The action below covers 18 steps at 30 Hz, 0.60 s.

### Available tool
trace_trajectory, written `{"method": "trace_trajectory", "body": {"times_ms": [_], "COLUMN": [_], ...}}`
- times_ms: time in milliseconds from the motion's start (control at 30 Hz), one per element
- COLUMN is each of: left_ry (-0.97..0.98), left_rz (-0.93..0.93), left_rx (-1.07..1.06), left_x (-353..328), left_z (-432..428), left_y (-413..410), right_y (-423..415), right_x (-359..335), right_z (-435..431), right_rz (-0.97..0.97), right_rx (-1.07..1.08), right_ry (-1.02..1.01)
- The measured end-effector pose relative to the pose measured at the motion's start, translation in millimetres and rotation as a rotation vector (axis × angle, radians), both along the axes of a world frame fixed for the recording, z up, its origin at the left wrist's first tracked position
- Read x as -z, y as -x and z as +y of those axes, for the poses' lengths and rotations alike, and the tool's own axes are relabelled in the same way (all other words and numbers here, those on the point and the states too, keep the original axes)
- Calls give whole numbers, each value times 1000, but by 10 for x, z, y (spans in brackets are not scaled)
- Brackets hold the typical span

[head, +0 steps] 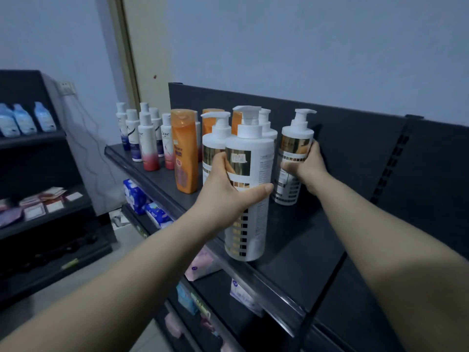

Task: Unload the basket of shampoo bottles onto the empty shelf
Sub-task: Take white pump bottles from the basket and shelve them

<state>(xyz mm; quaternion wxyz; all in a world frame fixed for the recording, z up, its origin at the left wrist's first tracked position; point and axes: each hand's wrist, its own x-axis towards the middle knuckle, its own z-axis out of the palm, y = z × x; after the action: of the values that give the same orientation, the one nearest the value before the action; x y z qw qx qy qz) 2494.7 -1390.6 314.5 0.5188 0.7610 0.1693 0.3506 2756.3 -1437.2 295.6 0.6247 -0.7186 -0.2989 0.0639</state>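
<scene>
On the shelf, the front bottle is being stood upright near the edge, clasped round by the left hand. At its one o'clock, the rear bottle is being clasped by the right hand, seemingly so the row is being squared.

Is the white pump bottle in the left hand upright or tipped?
Upright. The pump bottle has its pump on top and base down at the shelf front; the left hand grips its middle.
</scene>
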Motion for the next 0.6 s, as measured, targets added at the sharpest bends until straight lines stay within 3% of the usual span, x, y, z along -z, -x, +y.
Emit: {"method": "trace_trajectory", "body": {"times_ms": [167, 233, 333, 400, 500, 600], "left_ry": [22, 13, -18, -38, -70, -78], "left_rz": [-4, -1, 3, 11, 4, -7], "left_rx": [-43, -46, -43, -54, -73, -65], "left_x": [40, 55, 82, 114, 185, 213], "left_z": [-59, -97, -165, -218, -311, -342], "left_y": [-23, -55, -144, -220, -328, -357], "right_y": [12, 104, 445, 748, 1094, 1199], "right_x": [5, -36, -210, -356, -494, -543], "right_z": [-55, -171, -434, -605, -703, -699], "right_rz": [-53, -147, -345, -356, -334, -342], "right_rx": [-116, -55, 43, -129, -371, -344], "right_ry": [150, 215, -87, -226, 4, 117]}}
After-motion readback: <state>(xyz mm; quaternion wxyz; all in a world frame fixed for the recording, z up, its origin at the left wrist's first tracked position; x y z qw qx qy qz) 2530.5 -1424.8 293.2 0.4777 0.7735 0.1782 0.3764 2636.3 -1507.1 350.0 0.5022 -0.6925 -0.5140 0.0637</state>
